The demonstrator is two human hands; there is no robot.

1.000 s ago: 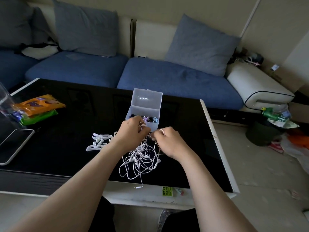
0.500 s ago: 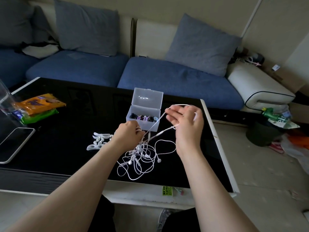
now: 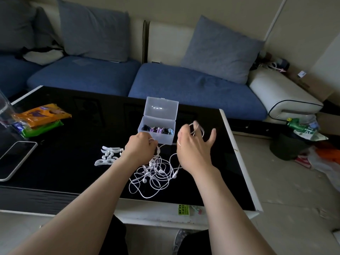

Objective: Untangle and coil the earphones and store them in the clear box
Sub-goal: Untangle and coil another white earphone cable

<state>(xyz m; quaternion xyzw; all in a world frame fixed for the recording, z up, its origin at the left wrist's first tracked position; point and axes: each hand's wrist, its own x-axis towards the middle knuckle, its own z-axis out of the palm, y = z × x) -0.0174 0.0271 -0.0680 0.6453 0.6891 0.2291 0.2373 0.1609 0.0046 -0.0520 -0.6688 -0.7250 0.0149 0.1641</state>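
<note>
White earphones [image 3: 156,172] lay tangled on the black table [image 3: 73,148], near its front edge, just in front of the clear box [image 3: 158,131]. Box was open, lid up, small dark and purple bits inside. Left hand [image 3: 140,149] was clenched on the top of the tangle. Right hand [image 3: 195,146] was spread, a cord looped around its fingers, probably mid-coil; hard to see. White ear hooks [image 3: 108,156] lay left of the hands. Phone [image 3: 14,159] and snack packs [image 3: 42,118] sat far left.
</note>
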